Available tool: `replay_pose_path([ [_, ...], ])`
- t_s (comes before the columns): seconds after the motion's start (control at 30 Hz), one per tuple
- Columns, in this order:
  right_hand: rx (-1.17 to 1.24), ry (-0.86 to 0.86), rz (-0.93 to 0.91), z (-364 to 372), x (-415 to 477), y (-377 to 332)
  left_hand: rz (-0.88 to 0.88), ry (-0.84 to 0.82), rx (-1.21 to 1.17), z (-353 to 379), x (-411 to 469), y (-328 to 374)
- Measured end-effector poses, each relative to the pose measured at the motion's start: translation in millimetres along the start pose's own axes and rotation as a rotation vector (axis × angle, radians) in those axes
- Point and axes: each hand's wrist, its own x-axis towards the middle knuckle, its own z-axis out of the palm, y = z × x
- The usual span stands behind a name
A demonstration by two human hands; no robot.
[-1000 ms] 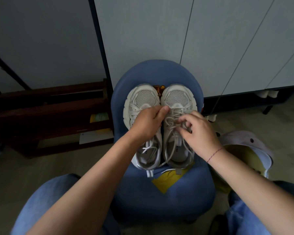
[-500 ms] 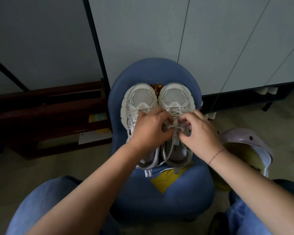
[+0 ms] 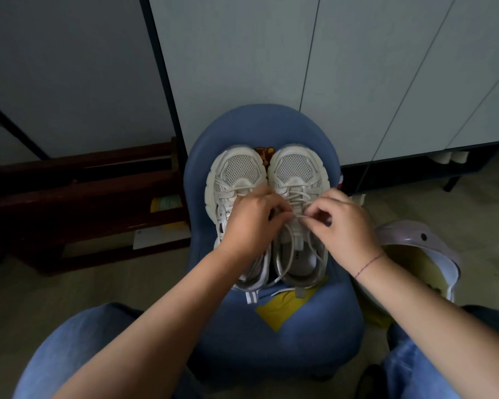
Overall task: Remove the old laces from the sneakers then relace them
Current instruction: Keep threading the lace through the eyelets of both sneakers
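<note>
Two white mesh sneakers stand side by side, toes away from me, on a small blue chair [image 3: 271, 349]. My left hand [image 3: 252, 223] lies over the left sneaker [image 3: 236, 174] and its fingertips pinch the grey lace [image 3: 296, 216] of the right sneaker [image 3: 297, 171]. My right hand [image 3: 343, 223] pinches the same lace from the other side, just above the tongue. Loose lace loops [image 3: 288, 254] hang down over the right sneaker's opening. The left sneaker's laces are mostly hidden under my left hand.
A yellow patch [image 3: 283, 309] shows on the chair seat in front of the heels. A lilac-and-yellow plastic thing [image 3: 421, 254] sits on the floor to the right. Dark wooden shelving [image 3: 78, 203] stands at left, pale cabinet doors [image 3: 300, 67] behind. My knees in jeans [image 3: 78, 349] flank the chair.
My left hand moved from the left sneaker across to the right sneaker's lace. Both hands now pinch it, and they have drawn slightly apart since half a second ago.
</note>
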Motion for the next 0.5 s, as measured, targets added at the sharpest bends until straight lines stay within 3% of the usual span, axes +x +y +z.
replay_pose_path([
  [0.17, 0.365, -0.105, 0.356, -3.3, 2.7, 18.7, -0.044, -0.064, 0.018, -4.4, -1.9, -2.2],
  [0.33, 0.906, -0.127, 0.619, -7.0, 3.2, 14.2, -0.062, -0.114, -0.005, -3.7, -3.5, -2.4],
  [0.4, 0.843, -0.138, 0.597, -8.4, 4.2, 15.5, -0.080, -0.109, -0.035, -3.8, -2.7, -2.3],
  [0.5, 0.549, -0.141, 0.451, -6.6, 6.9, 16.2, -0.110, -0.091, -0.096, -3.9, -0.4, -1.6],
])
